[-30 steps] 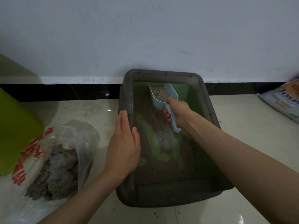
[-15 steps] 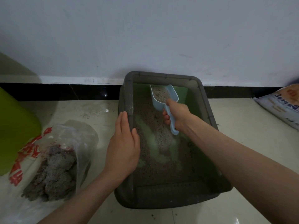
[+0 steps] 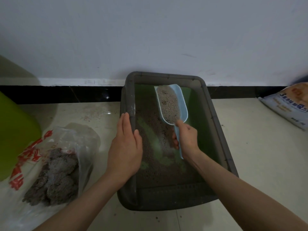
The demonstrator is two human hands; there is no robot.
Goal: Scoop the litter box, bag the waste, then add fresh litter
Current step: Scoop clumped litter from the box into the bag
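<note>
Right hand (image 3: 187,139) gripping smooth blue plastic scoop (image 3: 173,105), grainy load pointing wallward; left hand (image 3: 125,147) clasping grey litter box (image 3: 215,117) rim.

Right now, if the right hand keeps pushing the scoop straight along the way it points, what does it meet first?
Probably the far wall of the litter box. The right hand aims the loaded scoop away toward it, with nothing between; the scoop's height against the rim is unclear.

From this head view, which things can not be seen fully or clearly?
- Litter bag: cut by the right edge; print too small to read.
- Green container: cut by the left edge.
- Scoop handle: partly hidden by the right hand.
- Waste bag: red print crumpled, unreadable.
</note>
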